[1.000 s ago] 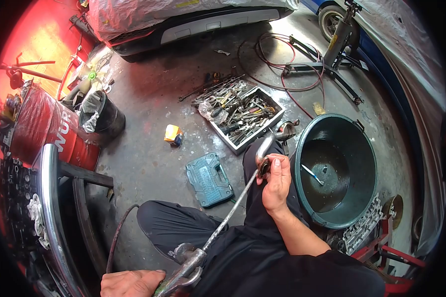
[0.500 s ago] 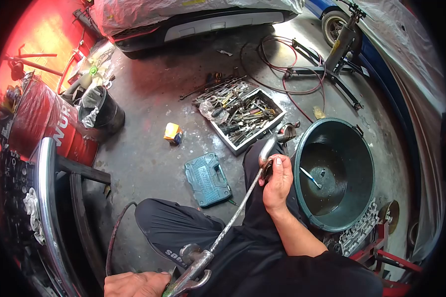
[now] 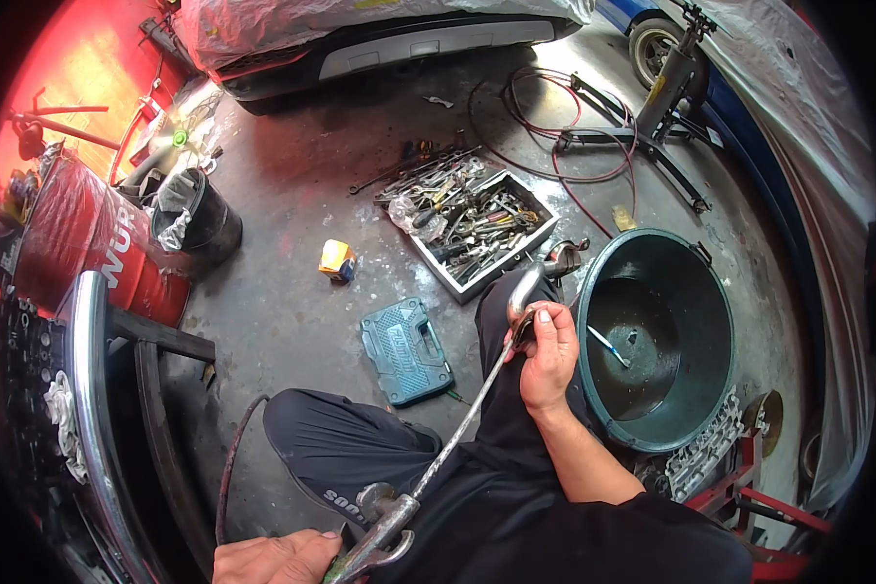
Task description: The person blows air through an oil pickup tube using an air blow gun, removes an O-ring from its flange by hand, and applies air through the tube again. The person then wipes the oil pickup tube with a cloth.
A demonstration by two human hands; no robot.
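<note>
A slide hammer (image 3: 450,445), a long thin metal rod with a heavy hooked sleeve (image 3: 387,530), runs diagonally across my lap. My left hand (image 3: 277,559) is closed at its near, greenish end; the lower frame edge cuts off part of the grip. At the far end, my right hand (image 3: 549,362) pinches a dark, shiny metal piece (image 3: 524,329) where the rod meets it. Just beyond those fingertips is a rounded silver metal part (image 3: 526,290) over my right knee. Its joint with the rod is partly hidden by the fingers.
A dark green tub (image 3: 594,409) with murky liquid and a brush (image 3: 608,347) stands at right. Ahead lie a tool-filled tray (image 3: 467,290), a teal case (image 3: 406,352) and a small yellow-blue box (image 3: 337,260). A chrome-edged bench (image 3: 90,341) flanks my left; a hose (image 3: 229,467) runs beside my knee.
My left hand has shifted slightly right at the near end of the rod. My right hand stays at the far end, almost unmoved. The view has shifted very slightly.
</note>
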